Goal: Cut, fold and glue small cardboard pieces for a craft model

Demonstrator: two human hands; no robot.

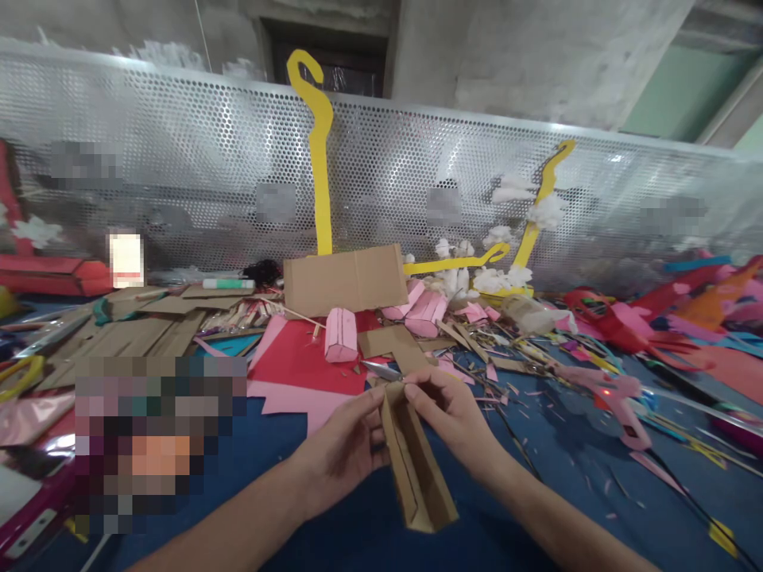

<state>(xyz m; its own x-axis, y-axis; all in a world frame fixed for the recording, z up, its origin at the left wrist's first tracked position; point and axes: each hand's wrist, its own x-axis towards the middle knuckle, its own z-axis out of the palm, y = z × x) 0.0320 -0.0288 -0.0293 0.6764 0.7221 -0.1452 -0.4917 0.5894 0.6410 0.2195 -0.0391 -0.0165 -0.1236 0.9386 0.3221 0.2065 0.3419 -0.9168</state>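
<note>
So the left hand (342, 449) and right hand (447, 413) were both gripping the far end of a folded cardboard trough (412, 461), which sat right between them, near end angled back toward the wearer. A pointed metal blade (382, 370) showed just beyond, pink glue gun (623, 405) well off right.

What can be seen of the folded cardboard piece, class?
The folded cardboard piece looks plain brown, long and narrow, bent lengthwise into an open trough with raised sides. A dark line or crease runs along it. It slants over the blue table; the left hand and right hand hold its far end.
</note>
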